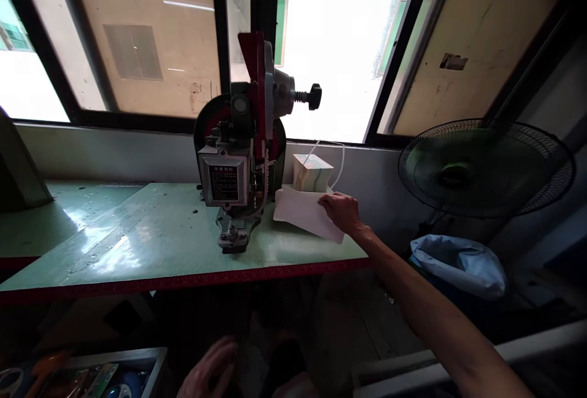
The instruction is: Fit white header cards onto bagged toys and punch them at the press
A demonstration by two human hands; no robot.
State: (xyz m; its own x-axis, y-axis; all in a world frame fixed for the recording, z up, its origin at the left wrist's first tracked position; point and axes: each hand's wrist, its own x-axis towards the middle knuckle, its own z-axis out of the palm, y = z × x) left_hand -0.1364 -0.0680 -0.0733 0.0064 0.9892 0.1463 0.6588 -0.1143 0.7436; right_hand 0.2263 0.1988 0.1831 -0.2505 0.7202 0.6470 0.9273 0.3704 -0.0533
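Observation:
My right hand (342, 210) reaches over the table's right end and pinches the upper edge of a white sheet of paper or card (302, 210) between thumb and fingers. The sheet is tilted, and its lower right corner hangs near the table edge. Just behind it stands a thick stack of printed cards (313, 172), partly hidden by the sheet. Low in the view, below the table, my left hand (210, 368) is blurred, with its fingers partly curled; whether anything is in them cannot be made out. To the left of the sheet stands a red and grey bench machine (243, 141).
The machine stands on a pale green table (169, 233) with a red front edge. At right are a black fan (486, 165) and a bin with a pale liner (458, 263). A grey crate (158, 364) of packaged items sits lower left. Windows rise behind.

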